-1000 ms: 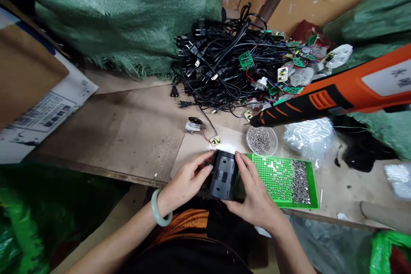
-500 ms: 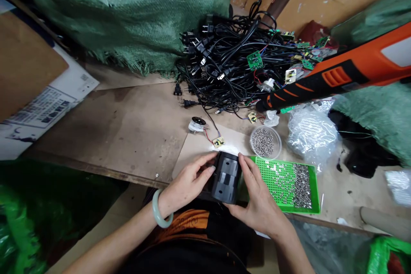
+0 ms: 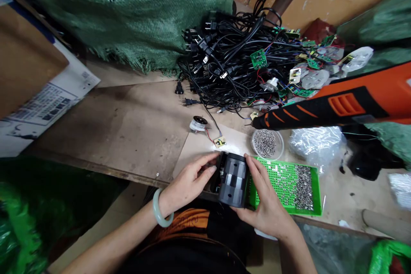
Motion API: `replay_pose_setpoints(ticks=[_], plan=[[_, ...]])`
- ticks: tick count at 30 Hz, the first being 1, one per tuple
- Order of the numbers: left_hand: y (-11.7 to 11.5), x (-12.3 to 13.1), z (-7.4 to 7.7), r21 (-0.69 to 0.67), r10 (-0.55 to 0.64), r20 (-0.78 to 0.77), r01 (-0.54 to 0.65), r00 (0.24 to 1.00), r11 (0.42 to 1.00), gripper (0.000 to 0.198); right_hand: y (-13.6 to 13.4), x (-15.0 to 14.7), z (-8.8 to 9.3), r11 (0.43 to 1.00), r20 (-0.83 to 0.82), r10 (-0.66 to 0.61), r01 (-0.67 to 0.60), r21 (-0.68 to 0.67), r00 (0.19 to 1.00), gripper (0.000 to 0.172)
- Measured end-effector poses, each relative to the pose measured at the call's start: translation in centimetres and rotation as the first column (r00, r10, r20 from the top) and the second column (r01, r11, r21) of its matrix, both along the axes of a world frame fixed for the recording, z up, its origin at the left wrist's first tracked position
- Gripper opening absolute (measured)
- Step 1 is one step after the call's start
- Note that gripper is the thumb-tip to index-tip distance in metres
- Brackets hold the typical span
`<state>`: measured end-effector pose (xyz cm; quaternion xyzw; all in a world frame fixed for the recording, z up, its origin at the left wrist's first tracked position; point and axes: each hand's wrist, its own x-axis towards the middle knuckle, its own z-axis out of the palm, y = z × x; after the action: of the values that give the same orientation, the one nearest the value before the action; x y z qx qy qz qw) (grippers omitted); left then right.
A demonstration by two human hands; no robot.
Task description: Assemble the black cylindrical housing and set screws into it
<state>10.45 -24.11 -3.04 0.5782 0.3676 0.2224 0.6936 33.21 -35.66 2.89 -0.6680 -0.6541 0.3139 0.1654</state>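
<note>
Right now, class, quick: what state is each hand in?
Left hand: holding a black plastic cylinder.
Right hand: holding the same cylinder.

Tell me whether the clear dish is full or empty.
Partly full: the clear dish holds a heap of small metal screws across its bottom, with the rim showing above them.

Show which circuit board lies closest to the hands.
The small board on the pale card, wired to the round black-and-white part; all others lie farther off, near the black cords.
</note>
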Motion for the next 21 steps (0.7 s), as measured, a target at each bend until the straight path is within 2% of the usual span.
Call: replay_pose_setpoints(ticks=[7,13,17,21], plan=[[-0.2,-0.1,-0.1,-0.015,-0.009,-0.041,0.009,0.999,1.000,0.049,-1.1,0.9,0.4,0.991,-0.085,-0.076,0.085,0.103,0.993,0.104],[-0.4,-0.1,-0.2,-0.083,0.013,-0.012,-0.014,1.000,0.996,0.051,-1.7,1.1,-0.8,0.992,-0.120,-0.125,0.128,0.014,0.985,0.109],[-0.4,-0.1,-0.2,-0.059,0.005,-0.035,-0.007,0.999,0.998,0.051,-1.4,0.4,-1.4,0.992,-0.151,-0.125,0.126,-0.004,0.981,0.111],[-0.4,-0.1,-0.1,-0.044,-0.009,-0.028,0.008,1.000,0.999,0.050,-0.8,-0.2,-1.3,0.996,-0.109,-0.089,0.090,0.007,0.990,0.111]])
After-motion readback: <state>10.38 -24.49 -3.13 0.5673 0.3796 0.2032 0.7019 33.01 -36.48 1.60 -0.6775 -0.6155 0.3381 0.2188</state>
